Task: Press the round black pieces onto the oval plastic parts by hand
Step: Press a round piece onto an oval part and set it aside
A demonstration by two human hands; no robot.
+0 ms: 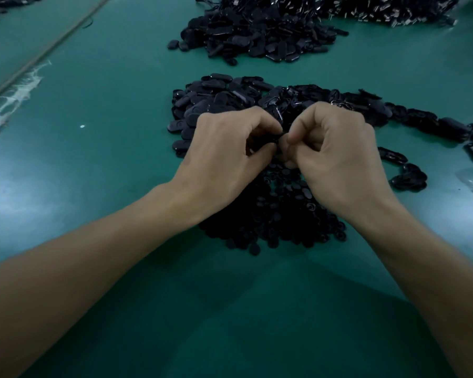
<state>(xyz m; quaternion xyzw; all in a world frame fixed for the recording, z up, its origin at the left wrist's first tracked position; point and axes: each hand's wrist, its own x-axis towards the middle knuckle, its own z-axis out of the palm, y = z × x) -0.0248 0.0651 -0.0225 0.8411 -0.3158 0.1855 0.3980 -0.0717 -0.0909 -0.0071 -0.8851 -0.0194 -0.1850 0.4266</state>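
Between my left hand (224,148) and my right hand (336,151), a small black piece (280,136) was pinched from both sides. The fingers of both hands were curled and met over it, so most of it was hidden. Just under my hands lay the heap of round black pieces (279,214), and just behind them the heap of oval plastic parts (216,96). Farther away on the green table (93,132) was another dark pile (257,34).

We list: desk (107,91), teal-green matte top filling the view; pale seam strip (47,49) running diagonally toward its far left corner; frayed white tape residue (19,88) alongside; soft glare (8,192) near left edge.
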